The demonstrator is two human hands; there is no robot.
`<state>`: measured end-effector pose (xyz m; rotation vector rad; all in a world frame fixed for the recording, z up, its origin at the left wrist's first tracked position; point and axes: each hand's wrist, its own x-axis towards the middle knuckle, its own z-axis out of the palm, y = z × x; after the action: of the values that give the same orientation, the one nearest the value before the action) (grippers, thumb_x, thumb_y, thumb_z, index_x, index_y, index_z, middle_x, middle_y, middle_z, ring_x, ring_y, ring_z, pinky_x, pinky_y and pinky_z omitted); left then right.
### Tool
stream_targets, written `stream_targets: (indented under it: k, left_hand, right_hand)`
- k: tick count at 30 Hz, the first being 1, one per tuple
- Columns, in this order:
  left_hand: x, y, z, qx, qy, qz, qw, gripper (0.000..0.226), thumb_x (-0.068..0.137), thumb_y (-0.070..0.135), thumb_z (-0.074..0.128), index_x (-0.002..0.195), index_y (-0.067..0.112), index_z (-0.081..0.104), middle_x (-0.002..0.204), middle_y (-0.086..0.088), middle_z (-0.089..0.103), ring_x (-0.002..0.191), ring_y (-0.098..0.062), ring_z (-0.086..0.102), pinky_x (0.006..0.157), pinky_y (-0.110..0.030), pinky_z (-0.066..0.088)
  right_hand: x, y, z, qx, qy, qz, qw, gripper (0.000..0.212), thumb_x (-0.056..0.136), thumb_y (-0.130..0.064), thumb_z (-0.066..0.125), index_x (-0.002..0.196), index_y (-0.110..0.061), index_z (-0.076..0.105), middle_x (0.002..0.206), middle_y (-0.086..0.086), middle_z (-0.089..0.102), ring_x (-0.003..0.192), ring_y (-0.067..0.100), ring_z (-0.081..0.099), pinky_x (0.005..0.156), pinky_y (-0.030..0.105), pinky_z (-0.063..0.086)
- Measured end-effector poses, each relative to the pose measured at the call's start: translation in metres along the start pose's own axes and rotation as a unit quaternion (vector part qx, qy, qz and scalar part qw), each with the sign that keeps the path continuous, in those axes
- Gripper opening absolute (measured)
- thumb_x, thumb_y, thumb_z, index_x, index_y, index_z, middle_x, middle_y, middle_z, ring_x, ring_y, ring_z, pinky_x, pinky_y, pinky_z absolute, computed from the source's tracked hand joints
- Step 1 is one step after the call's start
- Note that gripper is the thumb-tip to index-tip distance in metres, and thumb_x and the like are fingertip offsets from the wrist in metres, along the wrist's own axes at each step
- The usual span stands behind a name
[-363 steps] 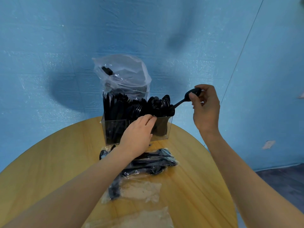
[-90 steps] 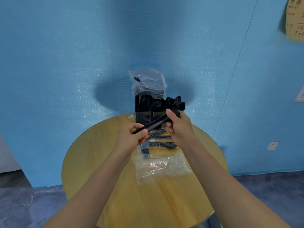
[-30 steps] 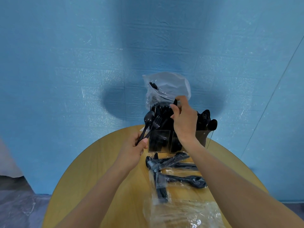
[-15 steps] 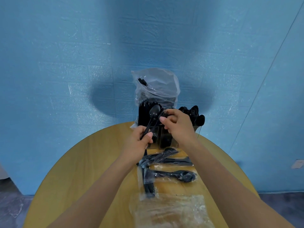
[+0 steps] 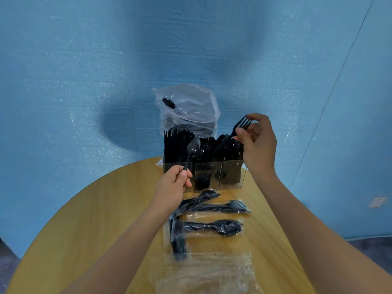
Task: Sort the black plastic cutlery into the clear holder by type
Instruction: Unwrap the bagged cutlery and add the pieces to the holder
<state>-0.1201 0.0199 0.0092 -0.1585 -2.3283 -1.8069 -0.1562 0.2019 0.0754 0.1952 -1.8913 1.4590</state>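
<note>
Left hand (image 5: 174, 187) is gripping a black spoon (image 5: 192, 151) by the handle end, bowl pointing up, in front of the holder's left and middle compartments. Right hand (image 5: 257, 145) is pinching a black fork (image 5: 239, 129) near its neck, tines up and angled right, with the handle pointing down toward the holder's right side; whether the tip is inside a compartment is unclear. Hands are sitting well apart, each clamped on its own piece.

Clear holder (image 5: 230, 172) is standing at the far edge of the round wooden counter (image 5: 95, 219), three compartments packed with upright black cutlery: knives on the left, forks in the middle, the right one too dark to tell. A clear plastic bag (image 5: 188, 107) is standing just behind it against the blue wall (image 5: 84, 60).

Wrapped cutlery packets (image 5: 210, 217) are lying on the counter just in front of the holder, between the forearms. Empty clear wrappers (image 5: 203, 272) are lying nearer the person.
</note>
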Motion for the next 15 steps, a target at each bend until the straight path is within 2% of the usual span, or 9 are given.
stream_targets:
  k: [3, 5, 8, 10, 12, 15]
  left_hand:
    - [0.0, 0.0, -0.001, 0.0, 0.002, -0.001, 1.0, 0.025, 0.102, 0.016, 0.035, 0.088, 0.014, 0.056, 0.069, 0.002, 0.052, 0.047, 0.0, 0.038, 0.046, -0.009, 0.033]
    - [-0.001, 0.0, -0.001, 0.002, 0.004, -0.003, 1.0, 0.025, 0.102, 0.016, 0.036, 0.09, 0.012, 0.057, 0.069, 0.002, 0.052, 0.046, 0.001, 0.039, 0.046, -0.008, 0.033]
    - [-0.001, 0.0, -0.001, 0.0, 0.005, -0.002, 1.0, 0.025, 0.101, 0.015, 0.036, 0.09, 0.01, 0.057, 0.069, 0.001, 0.052, 0.045, 0.003, 0.041, 0.046, -0.007, 0.034]
    - [0.0, 0.0, -0.001, -0.002, 0.006, 0.0, 1.0, 0.025, 0.101, 0.015, 0.036, 0.089, 0.01, 0.057, 0.069, 0.0, 0.052, 0.045, 0.003, 0.041, 0.046, -0.008, 0.034]
    - [0.001, -0.001, -0.001, -0.001, 0.007, 0.0, 1.0, 0.025, 0.101, 0.015, 0.036, 0.09, 0.009, 0.057, 0.068, 0.0, 0.052, 0.045, 0.003, 0.041, 0.047, -0.008, 0.035]
    - [0.001, -0.001, -0.002, 0.003, 0.006, 0.002, 1.0, 0.024, 0.101, 0.015, 0.037, 0.09, 0.01, 0.058, 0.067, 0.001, 0.052, 0.044, 0.003, 0.04, 0.048, -0.007, 0.035]
  right_hand:
    - [-0.007, 0.011, 0.012, -0.047, -0.024, -0.048, 0.997, 0.025, 0.091, -0.011, 0.06, 0.111, -0.022, 0.05, 0.073, -0.013, 0.057, 0.067, -0.004, 0.062, 0.068, 0.013, 0.046]
    - [-0.012, 0.017, 0.021, -0.072, -0.039, -0.065, 0.995, 0.028, 0.092, -0.012, 0.059, 0.118, -0.017, 0.049, 0.072, -0.012, 0.057, 0.067, -0.004, 0.061, 0.064, 0.007, 0.042]
    - [-0.016, 0.022, 0.03, -0.098, -0.049, -0.07, 0.992, 0.032, 0.091, -0.012, 0.06, 0.12, -0.012, 0.047, 0.074, 0.0, 0.061, 0.067, 0.01, 0.06, 0.062, 0.011, 0.04]
    - [-0.018, 0.025, 0.035, -0.122, -0.066, -0.075, 0.987, 0.031, 0.09, -0.012, 0.062, 0.118, -0.01, 0.05, 0.076, 0.0, 0.059, 0.068, 0.014, 0.057, 0.065, 0.017, 0.042]
    - [-0.022, 0.03, 0.04, -0.153, -0.093, -0.091, 0.98, 0.03, 0.086, -0.011, 0.066, 0.114, -0.008, 0.056, 0.086, -0.002, 0.055, 0.079, 0.013, 0.052, 0.07, 0.023, 0.042]
    - [-0.027, 0.039, 0.044, -0.237, -0.118, -0.126, 0.956, 0.033, 0.081, -0.01, 0.071, 0.113, -0.006, 0.063, 0.101, 0.004, 0.049, 0.095, 0.011, 0.04, 0.078, 0.021, 0.033]
